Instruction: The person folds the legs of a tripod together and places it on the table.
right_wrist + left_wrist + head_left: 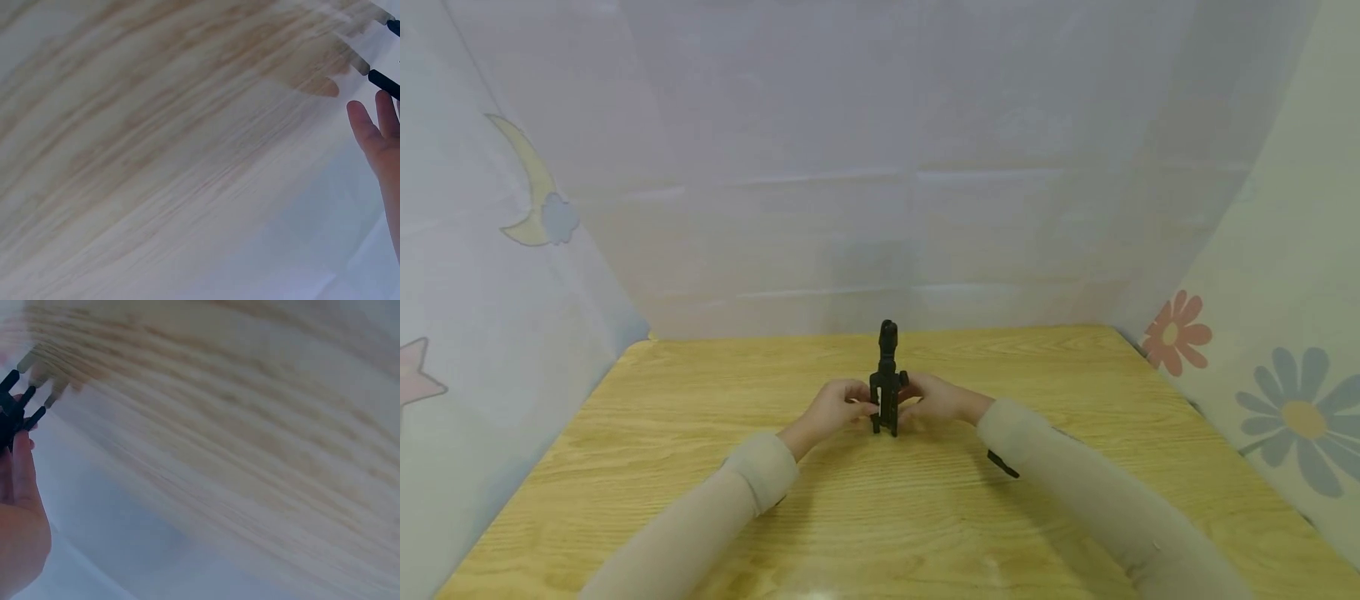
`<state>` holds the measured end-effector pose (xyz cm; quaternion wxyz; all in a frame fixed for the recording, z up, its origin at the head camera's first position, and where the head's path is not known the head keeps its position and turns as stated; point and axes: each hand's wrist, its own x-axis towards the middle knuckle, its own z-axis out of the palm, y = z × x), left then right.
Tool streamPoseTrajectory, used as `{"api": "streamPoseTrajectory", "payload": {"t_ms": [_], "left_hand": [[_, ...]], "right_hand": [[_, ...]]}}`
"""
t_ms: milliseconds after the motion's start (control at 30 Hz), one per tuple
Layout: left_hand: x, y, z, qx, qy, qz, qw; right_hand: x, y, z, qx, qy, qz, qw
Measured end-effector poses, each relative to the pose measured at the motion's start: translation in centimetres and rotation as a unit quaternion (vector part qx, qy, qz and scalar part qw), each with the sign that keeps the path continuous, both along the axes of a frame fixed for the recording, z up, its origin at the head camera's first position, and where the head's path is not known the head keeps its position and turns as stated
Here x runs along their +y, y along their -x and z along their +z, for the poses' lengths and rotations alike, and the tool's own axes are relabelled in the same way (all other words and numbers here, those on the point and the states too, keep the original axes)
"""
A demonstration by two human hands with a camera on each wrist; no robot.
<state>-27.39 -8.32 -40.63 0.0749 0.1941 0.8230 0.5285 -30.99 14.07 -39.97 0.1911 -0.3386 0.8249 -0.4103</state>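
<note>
A black stand-like device (887, 367) with several short legs rises upright at the middle of the wooden table; its exact kind cannot be told. On its left side my left hand (841, 402) grips it between thumb and fingers. From the right, my right hand (936, 398) holds it with fingers bent around the side, partly hidden behind the device. In the left wrist view the dark legs (28, 397) point down close to their reflections on the glossy tabletop. A black leg (382, 82) shows beside the fingertips of my right hand (386, 140) in the right wrist view.
The yellow wood-grain table (880, 517) reaches back to a pale cloth wall (880, 208). Side cloths carry a moon (535, 187) on the left and flowers (1303, 421) on the right. A small black piece (1002, 464) shows under my right sleeve.
</note>
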Motion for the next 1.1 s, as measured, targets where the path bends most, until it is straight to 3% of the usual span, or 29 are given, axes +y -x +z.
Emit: {"api": "streamPoseTrajectory", "payload": {"t_ms": [167,467,800,1100], "left_hand": [[0.5,-0.5,0.4,0.013,-0.012,0.033,0.9993],[0.7,-1.6,0.5,0.034,-0.029,0.071,0.9965],[0.5,-3.1,0.2,0.014,-0.041,0.048,0.9979],[0.8,-3.5,-0.1,0.028,-0.034,0.033,0.9985]], "right_hand": [[0.3,-0.3,0.1,0.048,-0.008,-0.021,0.9986],[0.8,-1.0,0.0,0.065,0.002,-0.06,0.9961],[1.2,-2.5,-0.1,0.099,0.002,-0.074,0.9923],[0.8,-3.3,-0.5,0.097,0.023,-0.079,0.9919]]}}
